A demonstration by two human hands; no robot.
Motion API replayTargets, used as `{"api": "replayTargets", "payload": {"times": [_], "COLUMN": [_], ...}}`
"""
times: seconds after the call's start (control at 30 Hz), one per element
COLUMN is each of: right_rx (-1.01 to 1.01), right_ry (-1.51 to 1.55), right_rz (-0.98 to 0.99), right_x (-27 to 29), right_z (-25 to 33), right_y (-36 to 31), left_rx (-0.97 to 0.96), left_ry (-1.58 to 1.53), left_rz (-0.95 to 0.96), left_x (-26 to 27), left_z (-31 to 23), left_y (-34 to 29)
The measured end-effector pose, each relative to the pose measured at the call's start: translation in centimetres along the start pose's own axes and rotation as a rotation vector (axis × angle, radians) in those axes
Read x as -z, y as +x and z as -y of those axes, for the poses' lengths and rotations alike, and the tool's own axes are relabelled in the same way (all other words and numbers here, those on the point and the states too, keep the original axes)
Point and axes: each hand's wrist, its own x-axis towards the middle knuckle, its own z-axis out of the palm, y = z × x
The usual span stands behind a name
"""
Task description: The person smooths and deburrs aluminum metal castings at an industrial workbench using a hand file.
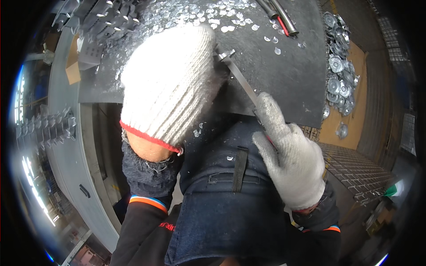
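Note:
My left hand (pixel 168 84), in a white knit glove with a red cuff, is raised over the near part of the dark table (pixel 284 75). Its back hides the fingers. A small shiny metal part (pixel 227 55) sticks out past its right side, seemingly in its grip. My right hand (pixel 293 155), also gloved, is closed round a hand tool with a narrow flat metal blade (pixel 242 80). The forefinger lies stretched along that tool, and a bit of red shows under the fingers. The blade's far end meets the metal part; whether it is a knife or a file I cannot tell.
Many small shiny flakes (pixel 199 13) are strewn over the far tabletop. Metal tubes (pixel 284 20) and a red rod lie at the far edge. Round metal castings (pixel 339 84) rest on cardboard (pixel 361 102) to the right, above wire mesh (pixel 355 166). Finned metal parts (pixel 97 17) are stacked far left.

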Motion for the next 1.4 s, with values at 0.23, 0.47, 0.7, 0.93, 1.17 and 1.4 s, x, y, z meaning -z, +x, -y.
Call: {"api": "replayTargets", "payload": {"times": [0.23, 0.47, 0.7, 0.93, 1.17, 1.4], "right_rx": [0.199, -0.286, -0.139, -0.052, 0.434, 0.363], "right_ry": [0.978, 2.180, 2.230, 1.844, 0.614, 0.420], "right_rz": [0.101, 0.748, 0.270, 0.194, -0.111, -0.026], "right_x": [-3.2, -4.7, -4.6, -2.0, -1.5, -0.7], "right_z": [-4.4, -3.3, -4.4, -7.9, -5.4, -5.3], "right_y": [1.3, -0.3, -3.2, -4.2, -1.7, -1.8], "left_rx": [0.013, 0.010, 0.144, -0.058, 0.002, -0.102], "left_ry": [-0.005, -0.006, -0.387, -0.665, -0.658, -0.587], "left_rz": [0.041, -0.021, 0.299, 0.299, 0.112, 0.145], "left_x": [0.2, -0.4, 3.7, 3.6, 2.0, 2.3], "left_z": [-0.3, -0.5, 0.5, 4.1, 3.0, 2.8], "left_y": [0.1, -0.7, 0.9, -0.3, -0.4, 0.0]}}
